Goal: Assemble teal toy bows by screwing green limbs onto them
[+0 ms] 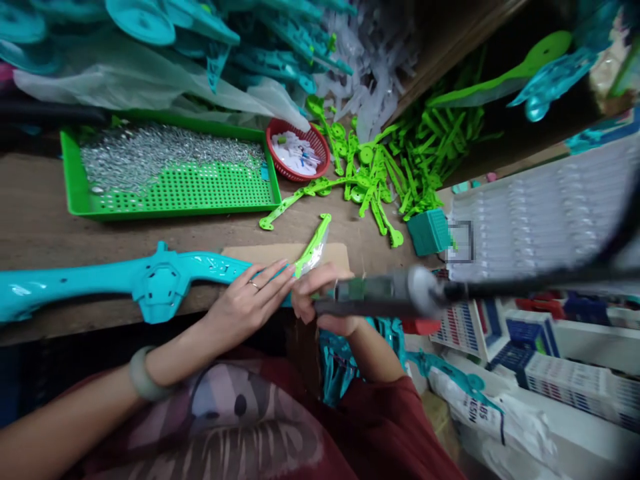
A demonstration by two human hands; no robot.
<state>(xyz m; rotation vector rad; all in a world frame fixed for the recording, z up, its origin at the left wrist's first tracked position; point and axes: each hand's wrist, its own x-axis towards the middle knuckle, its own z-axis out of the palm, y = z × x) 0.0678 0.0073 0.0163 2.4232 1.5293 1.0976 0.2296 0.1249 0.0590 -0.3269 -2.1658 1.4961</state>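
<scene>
A long teal plastic part (90,283) with a raised hub lies along the bench's front edge. My left hand (255,297), a ring on one finger, rests with outstretched fingers on its right end. My right hand (313,290) is wrapped round a dark electric screwdriver (373,297), blurred and lying almost level, with a cable running off to the right. Its tip is hidden by my hand. A bright green plastic piece (314,247) with a clear section angles up from my left fingertips. Beneath the work is a sheet of cardboard (270,253).
Behind stand a green tray (173,215) of small metal screws and a red basket (300,175) of small white pieces. Loose green plastic parts (370,180) spread beside a teal box (429,233). Teal parts (200,27) are heaped at the back.
</scene>
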